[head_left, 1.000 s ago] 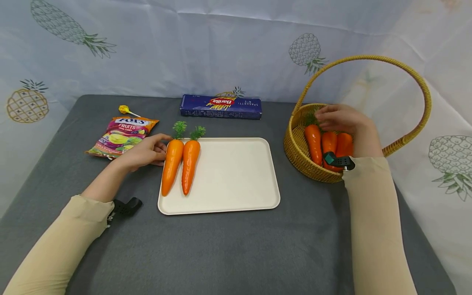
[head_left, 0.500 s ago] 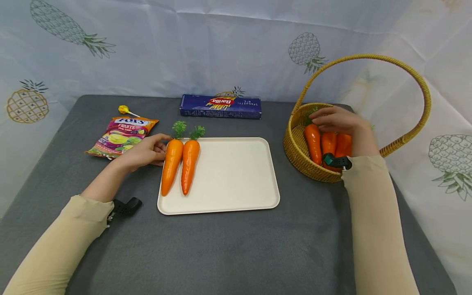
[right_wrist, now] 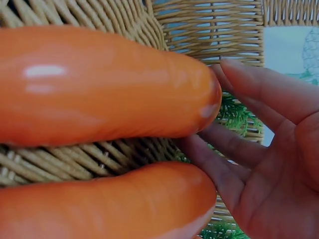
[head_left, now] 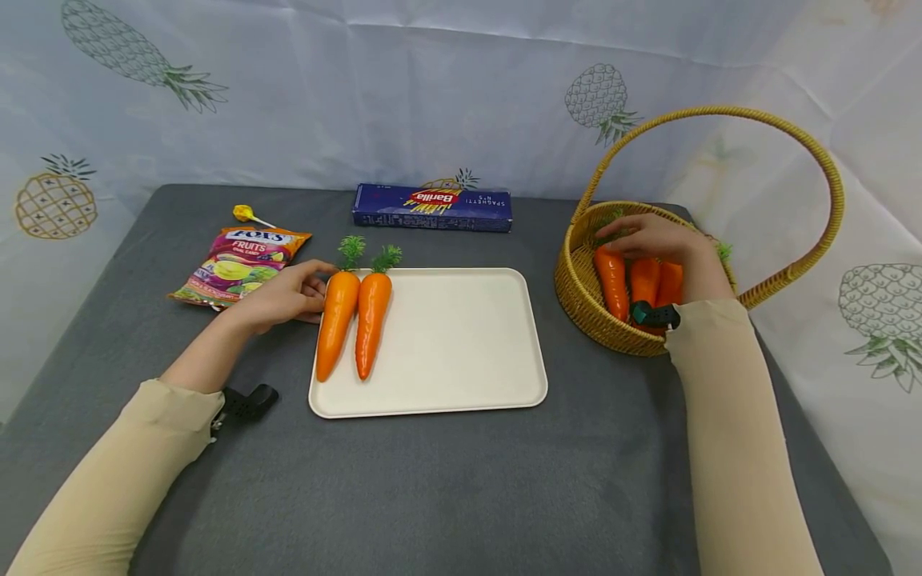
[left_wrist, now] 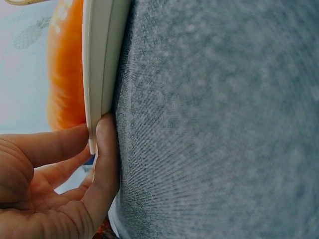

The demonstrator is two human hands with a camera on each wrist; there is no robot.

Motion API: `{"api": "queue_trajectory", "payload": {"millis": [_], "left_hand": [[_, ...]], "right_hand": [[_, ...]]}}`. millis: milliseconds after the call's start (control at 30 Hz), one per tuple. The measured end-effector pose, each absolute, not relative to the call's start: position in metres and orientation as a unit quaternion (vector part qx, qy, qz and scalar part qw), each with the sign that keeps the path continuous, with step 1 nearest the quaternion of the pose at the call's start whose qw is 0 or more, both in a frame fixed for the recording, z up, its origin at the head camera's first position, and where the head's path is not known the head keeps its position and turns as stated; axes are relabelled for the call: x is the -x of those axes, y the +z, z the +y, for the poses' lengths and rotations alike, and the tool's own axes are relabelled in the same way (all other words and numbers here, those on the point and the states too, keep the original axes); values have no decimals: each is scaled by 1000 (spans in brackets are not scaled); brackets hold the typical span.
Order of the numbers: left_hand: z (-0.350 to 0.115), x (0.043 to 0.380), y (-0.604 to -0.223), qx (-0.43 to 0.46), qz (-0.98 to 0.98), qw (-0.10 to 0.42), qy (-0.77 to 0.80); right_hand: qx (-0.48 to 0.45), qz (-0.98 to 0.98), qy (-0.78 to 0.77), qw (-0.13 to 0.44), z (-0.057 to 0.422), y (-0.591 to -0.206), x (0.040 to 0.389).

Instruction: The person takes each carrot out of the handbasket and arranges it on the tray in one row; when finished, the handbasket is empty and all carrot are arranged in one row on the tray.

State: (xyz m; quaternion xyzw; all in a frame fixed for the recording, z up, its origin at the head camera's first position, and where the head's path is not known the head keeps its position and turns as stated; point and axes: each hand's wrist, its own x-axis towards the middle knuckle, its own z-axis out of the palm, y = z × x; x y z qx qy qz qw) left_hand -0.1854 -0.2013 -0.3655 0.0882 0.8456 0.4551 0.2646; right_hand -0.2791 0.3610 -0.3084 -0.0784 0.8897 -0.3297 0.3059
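My left hand (head_left: 284, 298) pinches the left rim of a cream tray (head_left: 461, 344). In the left wrist view the thumb (left_wrist: 60, 144) lies over the rim and a finger is under it, close to the cloth. Two orange carrots with green tops, a thicker one (head_left: 336, 328) and a slimmer one (head_left: 372, 328), lie side by side at the tray's left end. Inside a wicker basket (head_left: 576, 292), my right hand (head_left: 651, 240) grips the leafy end of the leftmost carrot (right_wrist: 109, 84), thumb on one side and fingers on the other. Another carrot (right_wrist: 114, 204) lies beside it.
The basket's tall arched handle (head_left: 835, 192) leans out to the right, beyond the right forearm. A blue spaghetti box (head_left: 432, 210) lies behind the tray. Left of it are a candy bag (head_left: 241, 268) and a yellow lollipop (head_left: 245, 214). A patterned curtain hangs behind the table.
My right hand has shifted slightly left and down inside the basket, onto the leftmost carrot's leafy end. The left hand, the tray and its carrots have stayed put.
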Motion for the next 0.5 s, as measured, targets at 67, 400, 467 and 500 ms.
{"api": "queue_trajectory", "payload": {"millis": [67, 400, 467, 500], "left_hand": [[-201, 186, -365, -86, 846, 264, 455], [-201, 186, -366, -87, 846, 264, 454], [-201, 186, -366, -87, 846, 263, 455], [-201, 186, -366, -87, 846, 263, 455]], "right_hand": [[86, 896, -319, 298, 361, -310, 279], [104, 914, -265, 289, 357, -316, 280], [103, 914, -264, 289, 356, -316, 280], [102, 914, -264, 290, 356, -316, 280]]}}
